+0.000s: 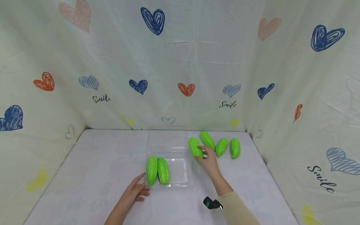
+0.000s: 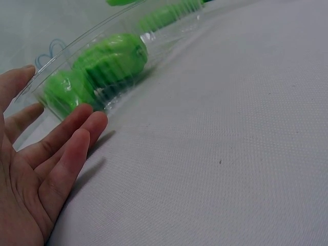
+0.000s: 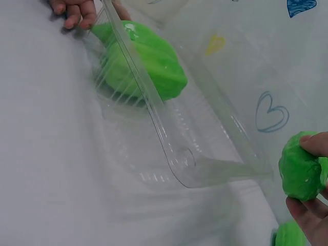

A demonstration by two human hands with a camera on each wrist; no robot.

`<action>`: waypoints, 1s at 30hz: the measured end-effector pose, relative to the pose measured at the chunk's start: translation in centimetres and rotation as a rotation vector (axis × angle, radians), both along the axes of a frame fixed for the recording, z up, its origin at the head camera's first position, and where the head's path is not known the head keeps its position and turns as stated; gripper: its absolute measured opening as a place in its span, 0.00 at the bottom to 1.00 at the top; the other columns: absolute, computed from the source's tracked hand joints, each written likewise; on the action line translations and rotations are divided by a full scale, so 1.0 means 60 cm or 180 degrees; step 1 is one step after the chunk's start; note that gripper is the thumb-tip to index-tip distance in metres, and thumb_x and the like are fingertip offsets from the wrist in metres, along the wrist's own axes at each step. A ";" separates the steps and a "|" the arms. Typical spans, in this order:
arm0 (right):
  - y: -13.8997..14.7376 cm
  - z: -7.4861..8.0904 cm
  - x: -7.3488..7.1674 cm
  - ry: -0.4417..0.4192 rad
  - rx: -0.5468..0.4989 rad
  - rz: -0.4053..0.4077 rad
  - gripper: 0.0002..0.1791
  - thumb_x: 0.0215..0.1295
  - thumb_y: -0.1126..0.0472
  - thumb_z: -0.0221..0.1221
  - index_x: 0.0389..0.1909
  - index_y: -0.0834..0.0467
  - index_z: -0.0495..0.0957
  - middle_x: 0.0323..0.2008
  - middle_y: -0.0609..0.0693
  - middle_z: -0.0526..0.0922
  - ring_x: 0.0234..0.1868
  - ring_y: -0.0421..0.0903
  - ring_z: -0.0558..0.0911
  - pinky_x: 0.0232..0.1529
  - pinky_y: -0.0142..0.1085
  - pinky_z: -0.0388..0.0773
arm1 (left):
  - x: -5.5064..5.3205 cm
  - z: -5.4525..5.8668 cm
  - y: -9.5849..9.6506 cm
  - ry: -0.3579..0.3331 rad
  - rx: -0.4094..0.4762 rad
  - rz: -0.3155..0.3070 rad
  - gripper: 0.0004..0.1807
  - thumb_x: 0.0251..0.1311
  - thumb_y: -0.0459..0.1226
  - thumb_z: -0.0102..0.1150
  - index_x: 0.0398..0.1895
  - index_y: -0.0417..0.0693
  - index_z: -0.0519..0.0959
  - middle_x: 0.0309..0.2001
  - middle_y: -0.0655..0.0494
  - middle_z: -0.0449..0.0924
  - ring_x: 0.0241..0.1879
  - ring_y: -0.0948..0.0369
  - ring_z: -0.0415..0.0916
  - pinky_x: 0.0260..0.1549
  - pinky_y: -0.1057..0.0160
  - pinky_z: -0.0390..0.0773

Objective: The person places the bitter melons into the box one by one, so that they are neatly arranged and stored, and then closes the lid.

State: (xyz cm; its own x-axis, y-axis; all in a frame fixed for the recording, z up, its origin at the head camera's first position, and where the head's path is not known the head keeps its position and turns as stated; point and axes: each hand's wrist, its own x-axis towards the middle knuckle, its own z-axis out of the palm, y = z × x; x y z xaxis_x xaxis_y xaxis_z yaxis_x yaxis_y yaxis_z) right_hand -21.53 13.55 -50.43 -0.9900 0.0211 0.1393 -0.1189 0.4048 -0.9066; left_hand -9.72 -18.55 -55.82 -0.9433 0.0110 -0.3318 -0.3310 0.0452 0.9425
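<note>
The right wrist view crops the right hand (image 3: 314,216).

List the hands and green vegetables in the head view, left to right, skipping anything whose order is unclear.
Left hand, first green vegetable in the clear box, second green vegetable there, held green vegetable, right hand, next-to-rightmost green vegetable, rightmost green vegetable.

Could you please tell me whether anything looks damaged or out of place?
Nothing stands out: the clear container sits open, two green gourd-like pieces lie side by side inside, and the right hand holds another piece.
</note>
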 end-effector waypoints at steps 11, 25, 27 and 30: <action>-0.033 0.018 0.034 -0.0240 -0.0130 0.0176 0.25 0.56 0.71 0.68 0.56 0.61 0.76 0.56 0.59 0.70 0.53 0.58 0.74 0.49 0.48 0.76 | -0.001 -0.001 0.001 -0.0043 -0.0015 0.0048 0.31 0.71 0.40 0.51 0.73 0.42 0.57 0.40 0.43 0.84 0.35 0.52 0.84 0.27 0.58 0.81; -0.069 0.024 0.067 -0.0405 -0.0296 0.0470 0.25 0.55 0.70 0.68 0.55 0.61 0.77 0.57 0.58 0.72 0.51 0.57 0.75 0.47 0.45 0.77 | -0.006 -0.004 -0.001 -0.0024 0.0019 0.0015 0.31 0.71 0.39 0.50 0.74 0.41 0.56 0.39 0.43 0.84 0.34 0.53 0.84 0.27 0.59 0.81; -0.074 0.023 0.071 -0.0449 -0.0285 0.0524 0.25 0.55 0.69 0.68 0.56 0.61 0.77 0.57 0.58 0.72 0.51 0.56 0.75 0.48 0.45 0.77 | -0.006 -0.004 0.000 -0.0023 0.0014 0.0023 0.31 0.71 0.39 0.50 0.73 0.42 0.56 0.39 0.43 0.84 0.34 0.53 0.84 0.27 0.59 0.81; -0.080 0.023 0.078 -0.0532 -0.0266 0.0597 0.25 0.55 0.68 0.69 0.56 0.60 0.76 0.57 0.58 0.72 0.51 0.56 0.75 0.48 0.45 0.77 | -0.005 -0.004 0.000 -0.0015 0.0013 0.0019 0.31 0.71 0.39 0.50 0.73 0.42 0.56 0.39 0.43 0.84 0.34 0.53 0.84 0.27 0.59 0.81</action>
State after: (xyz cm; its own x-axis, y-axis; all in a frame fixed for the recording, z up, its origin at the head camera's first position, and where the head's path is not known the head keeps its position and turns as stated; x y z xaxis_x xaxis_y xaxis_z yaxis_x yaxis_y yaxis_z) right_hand -16.87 8.74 -49.05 -0.9869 -0.1602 -0.0210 -0.0306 0.3126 -0.9494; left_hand -9.99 -18.57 -56.04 -0.9417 0.0068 -0.3364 -0.3358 0.0395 0.9411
